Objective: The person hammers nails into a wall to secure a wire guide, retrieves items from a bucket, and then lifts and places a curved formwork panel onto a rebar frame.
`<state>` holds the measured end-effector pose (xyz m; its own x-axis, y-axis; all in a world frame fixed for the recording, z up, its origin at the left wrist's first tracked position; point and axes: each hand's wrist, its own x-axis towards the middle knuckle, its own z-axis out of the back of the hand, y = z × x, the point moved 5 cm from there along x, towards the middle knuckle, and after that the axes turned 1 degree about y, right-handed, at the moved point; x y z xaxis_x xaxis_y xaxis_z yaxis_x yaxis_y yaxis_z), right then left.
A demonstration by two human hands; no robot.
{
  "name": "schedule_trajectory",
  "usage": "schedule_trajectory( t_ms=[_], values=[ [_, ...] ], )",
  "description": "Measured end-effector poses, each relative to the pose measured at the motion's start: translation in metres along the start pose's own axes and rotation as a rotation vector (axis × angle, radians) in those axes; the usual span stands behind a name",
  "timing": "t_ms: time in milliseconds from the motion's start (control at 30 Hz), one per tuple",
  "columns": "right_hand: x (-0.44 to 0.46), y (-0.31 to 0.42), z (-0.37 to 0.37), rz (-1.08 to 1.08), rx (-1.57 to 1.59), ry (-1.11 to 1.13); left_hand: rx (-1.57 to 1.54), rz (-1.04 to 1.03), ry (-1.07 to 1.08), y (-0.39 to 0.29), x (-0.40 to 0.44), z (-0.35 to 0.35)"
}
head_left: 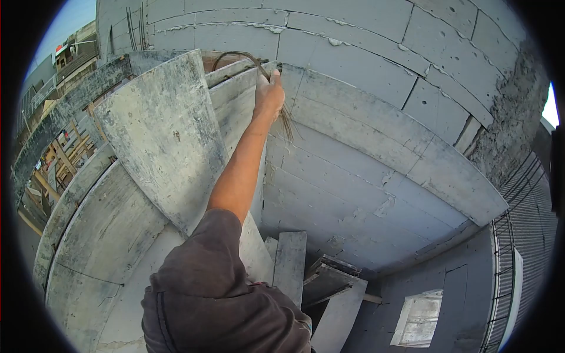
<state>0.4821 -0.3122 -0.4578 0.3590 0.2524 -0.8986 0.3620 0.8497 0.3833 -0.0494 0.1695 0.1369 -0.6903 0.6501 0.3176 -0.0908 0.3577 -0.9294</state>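
Note:
My left hand (269, 97) reaches far forward at the top of a grey board, its fingers closed round a bundle of thin tie wire (286, 122). The wire arcs to the left above the hand, and its loose ends hang down below on the right. The fingertips are partly hidden, close to the boards' top edge. Just left of my forearm leans a broad, stained formwork panel (168, 132). My right hand is out of view.
A long board (365, 129) runs along the grey block wall (353, 56). Below lie loose planks (289, 259) and stacked boards (332, 273). A small opening (419, 317) pierces the lower wall. Rebar (507, 259) stands at right, more formwork (106, 217) at left.

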Motion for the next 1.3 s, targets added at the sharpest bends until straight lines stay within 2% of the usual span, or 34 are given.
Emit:
schedule_trajectory(
  t_ms=[33,67,200,267,367,433,500,567,600,700,767,833,900,1000,1100,1167,1300],
  values=[
    [-0.004,-0.025,0.014,-0.025,0.053,-0.029,0.026,0.069,0.158,-0.044,-0.03,-0.013],
    [-0.009,-0.052,0.024,-0.057,0.118,-0.06,0.017,-0.036,0.145,-0.048,-0.026,-0.032],
    [-0.032,-0.165,0.025,-0.17,0.335,-0.147,0.157,-0.266,0.674,-0.079,-0.097,-0.121],
    [-0.043,-0.175,0.005,-0.149,0.489,-0.121,0.167,-0.369,0.934,-0.077,-0.16,-0.164],
    [-0.061,-0.181,-0.01,-0.083,0.525,-0.197,0.294,-0.593,1.05,-0.054,-0.285,-0.184],
    [-0.075,-0.202,-0.021,-0.088,0.553,-0.214,0.354,-0.553,1.425,-0.06,-0.38,-0.178],
    [-0.087,-0.222,-0.033,-0.12,0.583,-0.222,0.308,-0.389,1.662,-0.044,-0.454,-0.166],
    [-0.104,-0.258,-0.049,-0.201,0.644,-0.228,0.115,-0.315,1.813,-0.01,-0.515,-0.162],
    [-0.109,-0.277,-0.061,-0.205,0.788,-0.237,0.124,-0.201,1.899,0.011,-0.541,-0.16],
    [-0.14,-0.335,-0.088,-0.367,0.954,-0.319,0.197,0.103,2.181,0.074,-0.622,-0.15],
    [-0.152,-0.359,-0.094,-0.438,1.071,-0.366,0.344,0.088,2.314,0.11,-0.674,-0.13],
    [-0.173,-0.388,-0.114,-0.52,1.225,-0.407,0.351,-0.047,2.539,0.141,-0.724,-0.1],
    [-0.19,-0.41,-0.131,-0.572,1.316,-0.445,0.367,-0.246,2.751,0.116,-0.76,-0.062],
    [-0.203,-0.427,-0.162,-0.659,1.425,-0.47,0.259,-0.834,2.764,0.056,-0.791,-0.02],
    [-0.216,-0.42,-0.172,-0.694,1.459,-0.451,0.271,-1.016,2.854,-0.001,-0.82,-0.011],
    [-0.214,-0.408,-0.174,-0.676,1.468,-0.424,0.085,-1.096,2.828,-0.031,-0.839,-0.02],
    [-0.194,-0.381,-0.178,-0.563,1.487,-0.375,0.169,-1.209,2.758,-0.099,-0.863,-0.036]
  ],
)
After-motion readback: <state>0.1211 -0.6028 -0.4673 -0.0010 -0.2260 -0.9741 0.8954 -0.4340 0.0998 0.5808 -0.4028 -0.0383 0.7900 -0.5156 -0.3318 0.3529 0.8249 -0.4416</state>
